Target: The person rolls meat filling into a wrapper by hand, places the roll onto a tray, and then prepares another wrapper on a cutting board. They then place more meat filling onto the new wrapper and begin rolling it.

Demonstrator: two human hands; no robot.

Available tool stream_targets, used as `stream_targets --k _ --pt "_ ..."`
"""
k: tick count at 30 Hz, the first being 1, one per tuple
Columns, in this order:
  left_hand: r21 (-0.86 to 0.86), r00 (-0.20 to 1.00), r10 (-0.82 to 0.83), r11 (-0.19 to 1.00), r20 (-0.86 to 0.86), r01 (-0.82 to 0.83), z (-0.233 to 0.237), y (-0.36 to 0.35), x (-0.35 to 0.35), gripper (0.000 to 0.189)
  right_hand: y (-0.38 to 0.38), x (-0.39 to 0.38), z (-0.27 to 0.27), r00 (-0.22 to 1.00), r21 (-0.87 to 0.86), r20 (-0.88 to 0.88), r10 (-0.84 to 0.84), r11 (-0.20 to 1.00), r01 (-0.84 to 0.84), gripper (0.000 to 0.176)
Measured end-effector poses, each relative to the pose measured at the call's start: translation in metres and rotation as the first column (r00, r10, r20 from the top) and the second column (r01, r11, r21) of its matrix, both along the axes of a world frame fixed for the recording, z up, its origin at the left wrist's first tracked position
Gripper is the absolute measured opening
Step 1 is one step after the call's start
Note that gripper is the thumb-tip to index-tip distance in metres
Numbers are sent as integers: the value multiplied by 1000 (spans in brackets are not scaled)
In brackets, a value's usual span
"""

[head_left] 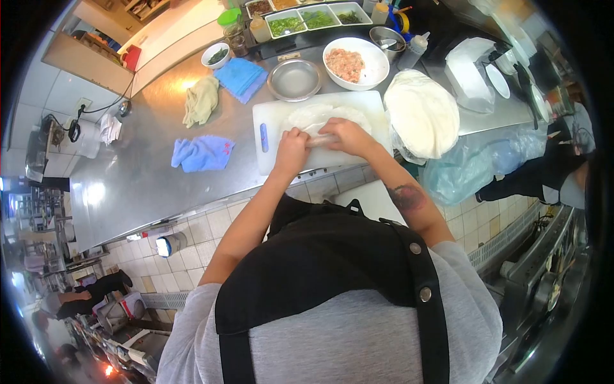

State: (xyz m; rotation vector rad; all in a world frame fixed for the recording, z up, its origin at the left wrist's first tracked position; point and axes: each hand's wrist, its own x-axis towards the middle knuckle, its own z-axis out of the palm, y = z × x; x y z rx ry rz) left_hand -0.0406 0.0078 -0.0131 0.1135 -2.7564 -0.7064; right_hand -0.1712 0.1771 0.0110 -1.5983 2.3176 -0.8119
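On a white cutting board (267, 160), a thin, pale, translucent wrapper (300, 115) lies spread out, its near edge folded into a roll. My left hand (294, 148) has its fingers curled on the left end of that roll. My right hand (345, 136) is bent over the right part, fingers pressing the wrapper. Whatever is inside the roll is hidden by the fingers and wrapper. Just right of the board sits a stack of round white sheets (422, 115). A white bowl of pinkish chopped filling (345, 64) stands behind the board, beside a shallow metal dish (294, 80).
Blue cloths (240, 78), a beige cloth (201, 101) and a purple-blue cloth (201, 153) lie on the steel counter (128, 192). At the back are a small bowl of greens (216, 56) and a tray of chopped greens (316, 19). A clear plastic bag (473, 166) hangs over the right edge.
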Motion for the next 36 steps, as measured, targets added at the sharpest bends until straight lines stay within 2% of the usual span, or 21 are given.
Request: stream_targets --k 2,4,6,9,15,19,22,24,26,28,30,31,33,36 --pt "-23 999 -19 1000 34 20 15 5 1 22 17 -9 0 1000 -59 -24 -9 998 7 35" --pt "-40 997 -41 998 72 44 21 15 -3 24 35 -16 3 997 20 5 -80 997 80 34" --pt "-14 991 -124 992 -41 124 22 30 -18 27 41 -18 2 995 39 37 -88 996 86 32" --pt "51 984 -174 983 -45 176 12 54 -38 26 44 -16 -3 998 -4 18 -56 998 56 29" --pt "-72 989 -139 987 49 142 -2 61 -48 19 48 -6 -6 996 -61 -6 -88 994 87 26" --pt "-86 987 -136 986 85 143 -7 61 -50 19 47 -4 -8 993 -57 -14 -115 992 115 23" --pt "-34 990 -136 990 41 138 -4 55 -46 23 44 -5 -7 993 -35 -6 -117 993 117 22" --pt "77 983 -183 980 -10 184 4 45 -34 24 43 -7 -5 994 -18 -1 -112 994 112 24" --pt "99 986 -160 982 -46 163 16 22 -24 24 36 -8 4 997 134 -29 -70 988 73 28" --pt "119 987 -144 981 -74 152 22 -6 -23 24 20 2 6 997 90 -36 -74 993 77 29" --pt "483 974 -110 876 199 0 24 -34 -41 26 -3 18 3 996 50 -40 -77 996 79 30" --pt "478 972 -118 878 203 7 20 -46 -50 26 -18 27 -5 999 -8 -23 -41 999 41 30" --pt "663 907 -316 746 277 58 12 -62 -65 27 -38 38 -16 1000 -70 -12 -8 998 7 29" --pt "621 870 -342 782 354 54 9 -68 -67 27 -52 46 -25 997 -144 -64 -52 989 43 26"
